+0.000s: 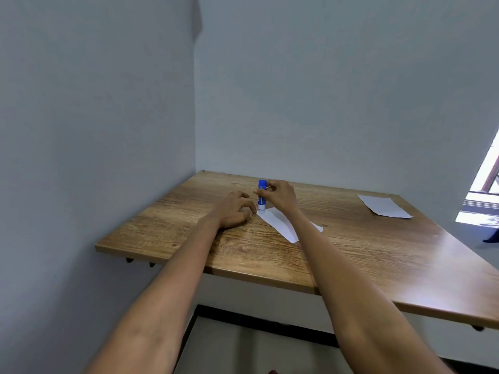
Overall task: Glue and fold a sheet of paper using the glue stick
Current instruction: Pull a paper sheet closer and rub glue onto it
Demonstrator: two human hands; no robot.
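Note:
A blue glue stick (262,197) is held upright, its white end pressed on the near-left corner of a white sheet of paper (280,225) lying on the wooden table (351,247). My right hand (279,194) grips the stick's body with thumb and fingers from the right side. My left hand (235,209) lies palm down on the table just left of the stick, fingers curled, their tips at the paper's corner. My right forearm hides part of the sheet.
A second white sheet (384,206) lies at the table's far right. Grey walls meet in a corner behind the table. A bright window opening (486,190) is at the right edge. The table's front edge is near me.

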